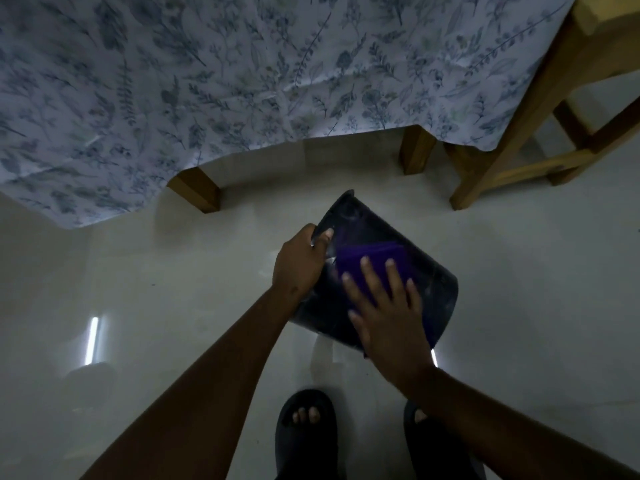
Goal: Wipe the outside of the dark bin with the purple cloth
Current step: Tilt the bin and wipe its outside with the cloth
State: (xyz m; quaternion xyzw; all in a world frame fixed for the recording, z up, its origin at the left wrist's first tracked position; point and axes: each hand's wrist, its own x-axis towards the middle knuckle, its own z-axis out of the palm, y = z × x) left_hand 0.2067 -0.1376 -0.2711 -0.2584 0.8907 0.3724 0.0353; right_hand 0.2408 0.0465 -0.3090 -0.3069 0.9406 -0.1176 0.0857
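Observation:
The dark bin [427, 271] is tilted on its side above the pale floor, its outer wall facing me. My left hand [299, 263] grips the bin's rim at its left edge, thumb over the lip. My right hand [384, 306] lies flat with fingers spread on the purple cloth [375, 259], pressing the cloth against the bin's side. Part of the cloth is hidden under my palm.
A table with a blue floral tablecloth [242, 81] hangs just beyond the bin, wooden legs [195, 190] showing below it. A wooden chair [519, 150] stands at the right. My feet in dark sandals [306, 431] are on the glossy floor [173, 289] below.

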